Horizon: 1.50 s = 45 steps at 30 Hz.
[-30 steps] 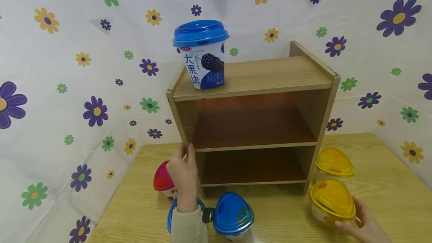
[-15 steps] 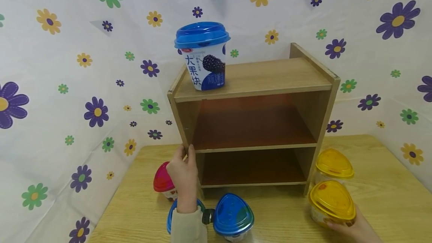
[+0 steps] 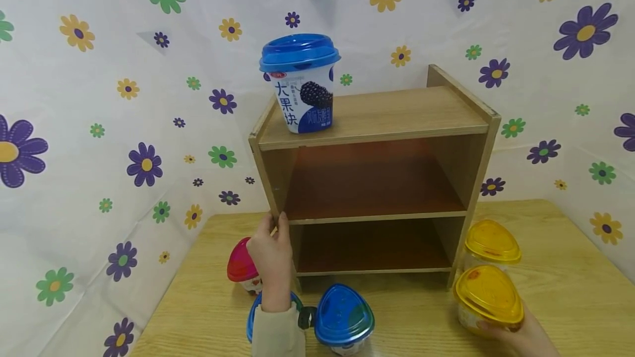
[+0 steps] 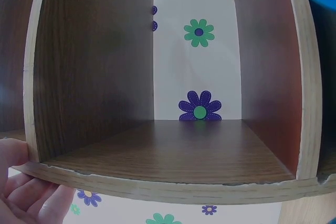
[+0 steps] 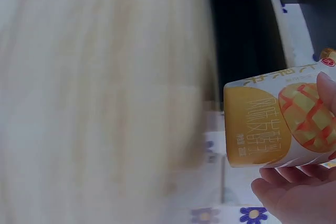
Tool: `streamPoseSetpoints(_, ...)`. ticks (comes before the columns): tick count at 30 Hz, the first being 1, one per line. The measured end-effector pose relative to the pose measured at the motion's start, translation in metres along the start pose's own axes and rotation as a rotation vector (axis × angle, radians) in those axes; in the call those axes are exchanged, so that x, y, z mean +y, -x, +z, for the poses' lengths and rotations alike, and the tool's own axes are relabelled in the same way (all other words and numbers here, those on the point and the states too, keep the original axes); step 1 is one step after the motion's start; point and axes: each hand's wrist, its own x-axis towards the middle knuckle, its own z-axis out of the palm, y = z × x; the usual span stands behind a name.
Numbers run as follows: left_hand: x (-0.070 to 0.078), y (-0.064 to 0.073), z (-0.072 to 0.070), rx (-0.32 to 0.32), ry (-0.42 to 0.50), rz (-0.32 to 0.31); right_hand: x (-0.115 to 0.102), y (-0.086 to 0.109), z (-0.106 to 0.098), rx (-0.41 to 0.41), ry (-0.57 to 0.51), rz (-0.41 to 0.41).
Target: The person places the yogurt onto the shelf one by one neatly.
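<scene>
My left hand (image 3: 272, 252) grips the left side board of a small wooden shelf (image 3: 372, 135). The left wrist view shows the thumb on one face of that board (image 4: 173, 190) and the fingers on the other. At the right, my right hand (image 3: 523, 335) holds a yellow-lidded yogurt cup (image 3: 488, 296) from its right side. Up close, this cup (image 5: 257, 124) has mango cubes on its label, with my thumb on the front and fingers (image 5: 283, 184) below. A blue-lidded yogurt cup (image 3: 300, 84) with a blackberry picture stands on the shelf's top board.
Another yellow-lidded cup (image 3: 492, 241) stands behind the held one, right of the shelf. Two blue-lidded cups, one (image 3: 344, 315) in plain view and one partly behind my left forearm, stand in front. A red-lidded cup (image 3: 240, 262) is at the left on the wooden table (image 3: 188, 313).
My right hand has moved left and closed round the front yellow-lidded yogurt cup, which looks to be in the same place. My left hand keeps its grip on the shelf.
</scene>
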Motion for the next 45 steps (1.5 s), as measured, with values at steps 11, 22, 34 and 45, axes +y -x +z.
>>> streamPoseSetpoints(11,0.0,-0.001,0.002,-0.005,-0.001,-0.011,-0.046,0.006,-0.018,0.025,0.024,0.012)
streamPoseSetpoints(22,-0.001,0.0,0.002,0.009,-0.007,0.015,-0.103,0.015,-0.043,0.217,-0.36,-0.384)
streamPoseSetpoints(34,-0.001,0.001,0.001,-0.011,0.004,0.001,-0.208,0.001,-0.07,0.351,-0.445,-0.845)
streamPoseSetpoints(45,0.0,0.0,0.0,0.0,-0.007,0.003,-0.294,-0.037,-0.073,0.234,-0.511,-0.878)
